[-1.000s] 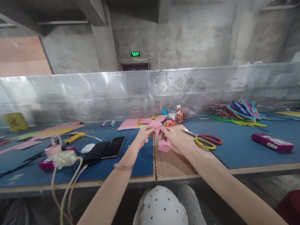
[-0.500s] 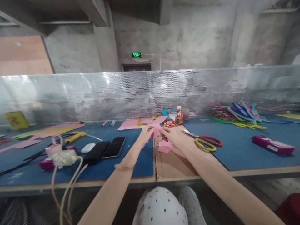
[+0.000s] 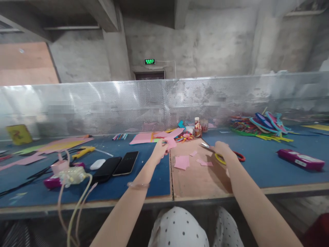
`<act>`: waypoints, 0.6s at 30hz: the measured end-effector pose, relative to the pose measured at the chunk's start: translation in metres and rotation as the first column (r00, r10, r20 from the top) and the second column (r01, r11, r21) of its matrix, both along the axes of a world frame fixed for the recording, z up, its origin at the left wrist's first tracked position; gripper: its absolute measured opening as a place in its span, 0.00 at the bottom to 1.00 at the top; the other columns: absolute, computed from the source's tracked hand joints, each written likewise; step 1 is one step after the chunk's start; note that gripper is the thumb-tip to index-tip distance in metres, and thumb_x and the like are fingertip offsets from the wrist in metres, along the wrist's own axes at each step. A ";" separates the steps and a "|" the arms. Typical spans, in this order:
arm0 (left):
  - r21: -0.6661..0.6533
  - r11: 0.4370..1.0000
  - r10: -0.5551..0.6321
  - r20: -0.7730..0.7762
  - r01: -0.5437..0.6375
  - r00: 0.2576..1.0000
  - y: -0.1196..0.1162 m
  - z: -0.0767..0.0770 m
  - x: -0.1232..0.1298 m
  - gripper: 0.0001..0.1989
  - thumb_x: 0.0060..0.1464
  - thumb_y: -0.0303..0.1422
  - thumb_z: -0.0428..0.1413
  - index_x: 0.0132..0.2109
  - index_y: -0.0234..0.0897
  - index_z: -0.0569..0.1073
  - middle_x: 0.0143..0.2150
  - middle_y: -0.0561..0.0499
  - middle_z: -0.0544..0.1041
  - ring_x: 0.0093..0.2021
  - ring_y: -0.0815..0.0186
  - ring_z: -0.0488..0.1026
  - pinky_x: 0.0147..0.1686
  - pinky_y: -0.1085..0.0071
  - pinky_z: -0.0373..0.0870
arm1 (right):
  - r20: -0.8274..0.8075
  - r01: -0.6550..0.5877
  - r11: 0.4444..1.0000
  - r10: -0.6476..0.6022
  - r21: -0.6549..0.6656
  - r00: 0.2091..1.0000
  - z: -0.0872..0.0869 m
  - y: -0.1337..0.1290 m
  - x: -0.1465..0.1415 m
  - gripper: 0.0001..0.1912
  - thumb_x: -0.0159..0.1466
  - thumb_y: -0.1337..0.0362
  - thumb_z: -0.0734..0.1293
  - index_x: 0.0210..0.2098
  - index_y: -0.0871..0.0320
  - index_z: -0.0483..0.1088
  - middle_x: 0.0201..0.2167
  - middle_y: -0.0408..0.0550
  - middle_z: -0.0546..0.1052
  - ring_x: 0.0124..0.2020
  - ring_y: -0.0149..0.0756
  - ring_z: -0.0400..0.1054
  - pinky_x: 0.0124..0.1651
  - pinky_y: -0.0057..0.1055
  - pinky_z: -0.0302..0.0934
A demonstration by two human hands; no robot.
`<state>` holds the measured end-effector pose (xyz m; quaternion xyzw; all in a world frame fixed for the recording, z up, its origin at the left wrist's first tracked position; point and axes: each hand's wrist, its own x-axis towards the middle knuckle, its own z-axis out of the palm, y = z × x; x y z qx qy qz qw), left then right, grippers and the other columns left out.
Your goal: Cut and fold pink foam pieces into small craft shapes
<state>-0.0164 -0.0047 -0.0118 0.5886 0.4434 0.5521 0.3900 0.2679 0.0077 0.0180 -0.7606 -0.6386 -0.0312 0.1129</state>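
My left hand [image 3: 161, 149] pinches a small piece of pink paper [image 3: 172, 142] above the seam between the blue mat and the brown board. Over to the right, my right hand [image 3: 223, 150] is closed over the middle of the scissors [image 3: 219, 159], which have one yellow and one red handle loop. Their metal blades point left past my fingers, and part of the handles is hidden under my hand. Between the hands, a squarish pink paper piece [image 3: 182, 162] and smaller pink scraps [image 3: 205, 163] lie on the brown board [image 3: 192, 185].
Behind my left hand lie pink paper sheets [image 3: 141, 138]. A brown bottle [image 3: 197, 128] and a jar [image 3: 204, 125] stand farther back. Two phones [image 3: 125, 163] and a power strip with cables [image 3: 73, 174] are on the left; pipe cleaners [image 3: 244, 127] and a purple pack [image 3: 299, 160] on the right.
My right hand has left the pink paper and moved right onto the scissors. The left hand keeps the paper. Small pink scraps now show on the board.
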 end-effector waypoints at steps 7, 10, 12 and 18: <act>-0.098 0.995 -0.012 0.118 0.024 0.993 0.002 0.002 0.002 0.14 0.48 0.32 0.52 0.44 0.34 0.62 0.26 0.52 0.69 0.19 0.73 0.68 0.13 0.80 0.52 | 0.093 0.056 0.994 -0.047 -0.099 0.995 0.002 -0.011 0.035 0.22 0.50 0.52 0.66 0.35 0.66 0.72 0.40 0.66 0.72 0.43 0.53 0.66 0.35 0.36 0.58; -0.133 0.986 -0.076 0.167 0.099 0.983 0.000 0.005 0.003 0.16 0.48 0.32 0.52 0.45 0.33 0.63 0.30 0.50 0.71 0.22 0.71 0.71 0.15 0.80 0.57 | 0.037 -0.074 0.984 0.081 -0.164 0.996 -0.002 -0.015 0.054 0.20 0.48 0.49 0.67 0.26 0.63 0.72 0.31 0.60 0.74 0.33 0.46 0.69 0.32 0.33 0.56; -0.136 0.981 -0.116 0.164 0.139 0.980 -0.001 0.005 0.004 0.15 0.48 0.32 0.52 0.45 0.33 0.64 0.30 0.49 0.71 0.23 0.71 0.71 0.16 0.79 0.60 | 0.022 -0.086 0.983 0.091 -0.164 0.996 -0.003 -0.016 0.062 0.19 0.47 0.49 0.67 0.20 0.62 0.70 0.26 0.57 0.74 0.29 0.42 0.68 0.29 0.31 0.55; -0.135 0.981 -0.124 0.121 0.140 0.985 -0.004 0.007 0.004 0.14 0.48 0.32 0.52 0.44 0.33 0.66 0.30 0.49 0.72 0.23 0.71 0.71 0.17 0.79 0.60 | -0.053 -0.062 0.993 0.057 -0.096 0.997 0.000 -0.016 0.057 0.25 0.49 0.44 0.62 0.15 0.62 0.67 0.21 0.56 0.71 0.24 0.41 0.66 0.25 0.31 0.52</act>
